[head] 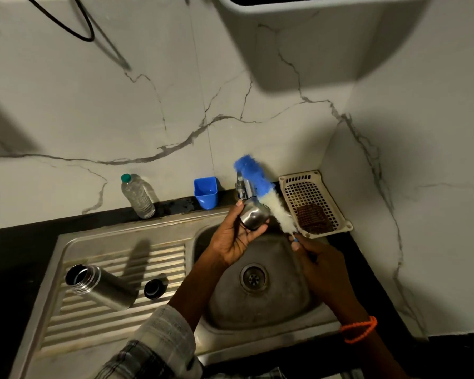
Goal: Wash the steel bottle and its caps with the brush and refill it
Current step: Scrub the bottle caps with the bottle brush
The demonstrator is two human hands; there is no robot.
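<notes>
The work looked about midway. The bottle (101, 286) lay open on the drainboard at lower left, mouth toward the upper left, long axis running to lower right, the black cap (154, 288) just beside it. Over the sink (260, 307), the left hand (237, 236) gripped the steel cap (253, 216). The right hand (316, 258) gripped the brush (263, 191), bristles pointing upper left. Refilling remained.

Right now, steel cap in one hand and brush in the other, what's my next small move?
Probably bring the brush bristles into the steel cap: the left hand holds it over the sink, while the right hand holds the brush beside it.
</notes>
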